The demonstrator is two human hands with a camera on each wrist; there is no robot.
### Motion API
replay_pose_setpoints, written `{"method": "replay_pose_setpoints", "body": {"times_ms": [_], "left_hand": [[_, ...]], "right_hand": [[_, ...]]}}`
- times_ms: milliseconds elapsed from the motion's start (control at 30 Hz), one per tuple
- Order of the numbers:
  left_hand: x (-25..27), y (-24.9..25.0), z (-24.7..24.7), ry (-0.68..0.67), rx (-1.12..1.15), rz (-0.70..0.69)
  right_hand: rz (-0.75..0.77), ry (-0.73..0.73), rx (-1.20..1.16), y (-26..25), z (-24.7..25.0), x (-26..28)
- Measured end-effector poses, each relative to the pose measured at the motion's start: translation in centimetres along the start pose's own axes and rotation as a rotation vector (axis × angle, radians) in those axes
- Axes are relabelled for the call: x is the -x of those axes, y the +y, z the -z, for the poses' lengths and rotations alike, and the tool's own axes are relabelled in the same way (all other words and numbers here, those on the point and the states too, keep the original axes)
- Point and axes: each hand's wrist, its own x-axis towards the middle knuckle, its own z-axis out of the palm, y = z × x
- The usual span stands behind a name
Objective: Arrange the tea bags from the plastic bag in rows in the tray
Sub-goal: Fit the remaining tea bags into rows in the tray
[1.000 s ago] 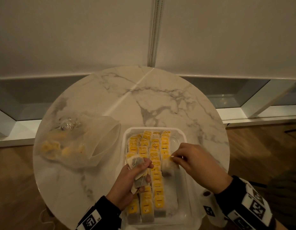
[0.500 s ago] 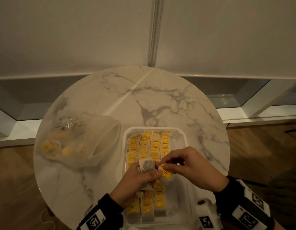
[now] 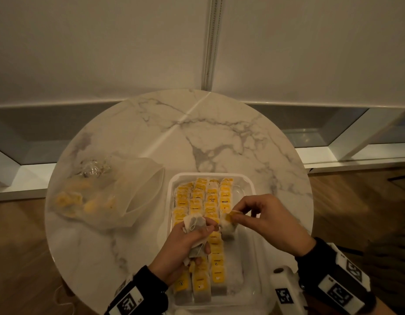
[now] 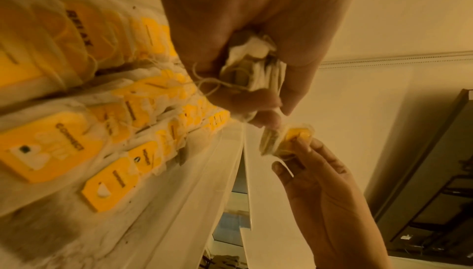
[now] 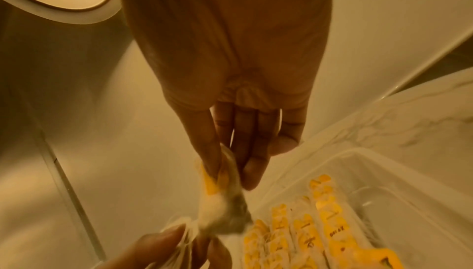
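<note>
Marble-topped and round, the surface [image 3: 219, 137] carries a clear tray [image 3: 247, 183] already mostly lined with rows of yellow-tagged tea bags [image 3: 203, 201]; the rightmost row looks only partly filled. Beside it, a plastic bag [image 3: 106, 192] holds more, so the job seems well past halfway. Above the tray, the left hand [image 3: 187, 244] curls around a small bunch of tea bags [image 3: 194, 223], while the right hand [image 3: 269, 223] pinches one tea bag [image 3: 228, 223] between thumb and fingers [image 5: 204, 152], other fingers relaxed.
</note>
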Motion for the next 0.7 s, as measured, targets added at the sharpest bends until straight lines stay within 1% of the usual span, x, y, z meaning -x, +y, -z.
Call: {"method": "replay_pose_setpoints", "body": {"times_ms": [67,167,200,267,367,467,533,600,700], "left_hand": [[0.0,0.0,0.2,0.026,0.042,0.008],[0.1,0.0,0.4,0.054,0.089,0.030],[0.2,0.0,0.4,0.060,0.101,0.035],[0.2,0.0,0.5,0.071,0.127,0.044],[0.2,0.1,0.6,0.083,0.156,0.056],[0.2,0.2,0.7,0.095,0.159,0.061],[0.1,0.1,0.8,0.102,0.165,0.058],[0.1,0.2,0.9,0.101,0.175,0.056],[0.3,0.5,1.1,0.097,0.181,0.057]], "right_hand": [[0.005,-0.004,0.034,0.2,0.3,-0.1],[0.004,0.040,0.107,0.8,0.7,-0.2],[-0.005,0.026,0.143,1.1,0.7,-0.3],[-0.035,-0.060,0.256,1.6,0.5,-0.6],[-0.103,-0.281,0.423,2.3,-0.2,-1.1],[-0.143,-0.453,0.483,2.5,-1.2,-2.0],[-0.155,-0.508,0.520,2.6,-1.9,-2.8],[-0.181,-0.534,0.564,2.7,-2.5,-3.8],[-0.207,-0.517,0.637,2.7,-3.3,-5.1]]}}
